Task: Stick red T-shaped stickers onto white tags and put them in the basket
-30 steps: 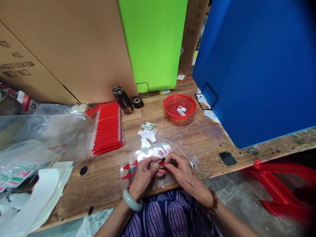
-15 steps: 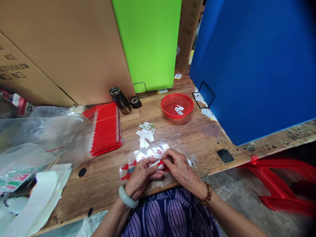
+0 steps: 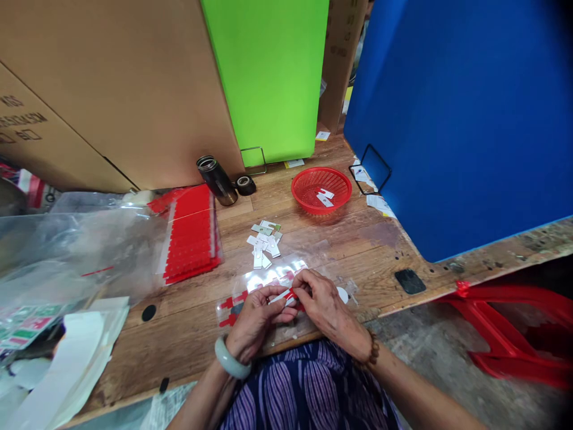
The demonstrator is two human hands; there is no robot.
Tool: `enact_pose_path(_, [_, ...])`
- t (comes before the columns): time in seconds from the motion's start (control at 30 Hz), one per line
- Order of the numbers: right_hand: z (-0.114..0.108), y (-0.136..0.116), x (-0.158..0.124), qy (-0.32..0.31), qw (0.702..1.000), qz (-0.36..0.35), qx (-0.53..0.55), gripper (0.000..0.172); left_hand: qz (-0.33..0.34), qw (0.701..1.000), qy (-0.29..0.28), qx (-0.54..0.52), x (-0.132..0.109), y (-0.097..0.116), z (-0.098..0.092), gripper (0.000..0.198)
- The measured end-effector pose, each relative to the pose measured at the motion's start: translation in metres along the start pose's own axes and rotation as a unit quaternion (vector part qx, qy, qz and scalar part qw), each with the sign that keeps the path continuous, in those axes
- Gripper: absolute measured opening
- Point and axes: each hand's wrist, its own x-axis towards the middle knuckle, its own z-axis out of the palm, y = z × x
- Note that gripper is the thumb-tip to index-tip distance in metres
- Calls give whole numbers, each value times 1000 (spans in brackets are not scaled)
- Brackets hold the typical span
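My left hand (image 3: 256, 319) and my right hand (image 3: 323, 304) meet at the near edge of the wooden table (image 3: 340, 245), fingers pinched together on a small white and red strip (image 3: 285, 295). Under them lies a clear plastic bag with red tabs (image 3: 250, 292). Just beyond is a little heap of white and green cards (image 3: 265, 239). A stack of red strips in a clear sleeve (image 3: 192, 234) lies to the left. A jade bangle sits on my left wrist, a bead bracelet on my right.
A red mesh basket (image 3: 308, 186) holding two white cards stands at the back. A dark metal flask (image 3: 218, 180) and a tape roll (image 3: 246, 185) lean near cardboard boxes (image 3: 116, 89). Green (image 3: 268, 71) and blue (image 3: 456, 113) boards rise behind. Clear bags and paper (image 3: 62, 280) cover the left.
My hands have stayed pinched on the strip, with only small finger shifts. The view has drifted slightly as my head moved.
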Motion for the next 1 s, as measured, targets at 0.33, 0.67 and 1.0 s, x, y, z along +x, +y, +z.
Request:
enact_pose_path(0.33, [0, 6, 5, -15, 1000, 17, 7, 9, 6, 1000, 16, 0, 0, -4, 0, 30])
enact_pose_path(0.67, [6, 18, 11, -34, 976, 78, 202, 5, -2, 1000, 20, 7, 2, 1, 0, 27])
enact_pose_path(1.0, [5, 24, 10, -14, 947, 100, 305, 25, -8, 1000, 8, 8, -1, 5, 2, 23])
